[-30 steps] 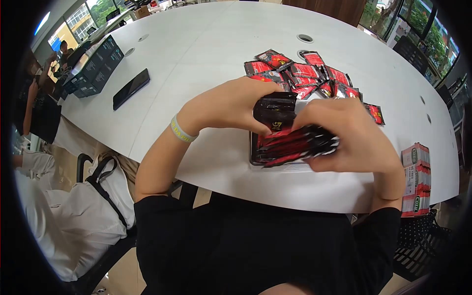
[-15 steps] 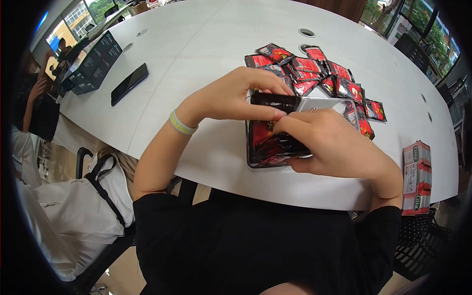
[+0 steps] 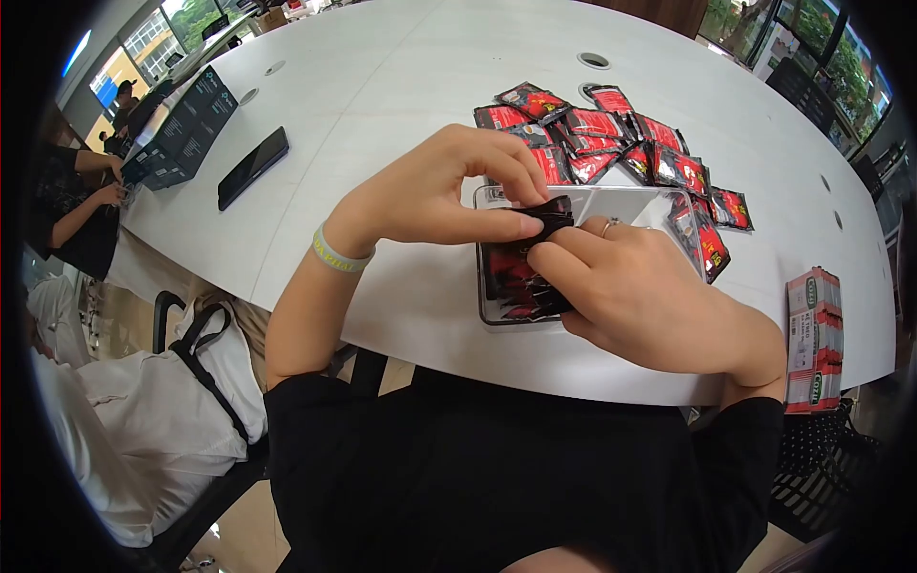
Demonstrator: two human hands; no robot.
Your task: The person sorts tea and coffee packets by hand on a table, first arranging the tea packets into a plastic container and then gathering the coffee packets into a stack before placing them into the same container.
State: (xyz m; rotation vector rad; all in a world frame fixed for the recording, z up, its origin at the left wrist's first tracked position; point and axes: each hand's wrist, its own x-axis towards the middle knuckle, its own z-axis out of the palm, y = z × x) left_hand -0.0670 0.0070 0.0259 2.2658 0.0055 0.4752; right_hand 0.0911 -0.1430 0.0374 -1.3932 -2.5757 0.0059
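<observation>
A clear plastic box (image 3: 626, 202) stands near the table's front edge, with black-and-red packets (image 3: 508, 277) lined up in its left part. My left hand (image 3: 458, 186), with a pale band on the wrist, pinches the top of a dark packet (image 3: 552, 216) at the box's upper left. Close against it, my right hand (image 3: 635, 277), with a ring on one finger, reaches into the box. Its fingers are bent together over the packets, and their tips are partly hidden. Behind the box lies a loose pile of red-and-black packets (image 3: 597, 124).
A white table (image 3: 411, 86) holds a dark phone (image 3: 253, 168) and a black box (image 3: 181, 134) at the left. Bundled red-and-white packs (image 3: 814, 339) stand at the right edge. Other people are at the far left, one with hands (image 3: 113, 189) near the black box.
My left hand has shifted slightly left, and the dark packet under its fingers is tilted and pulled to the left. My right hand has moved slightly lower.
</observation>
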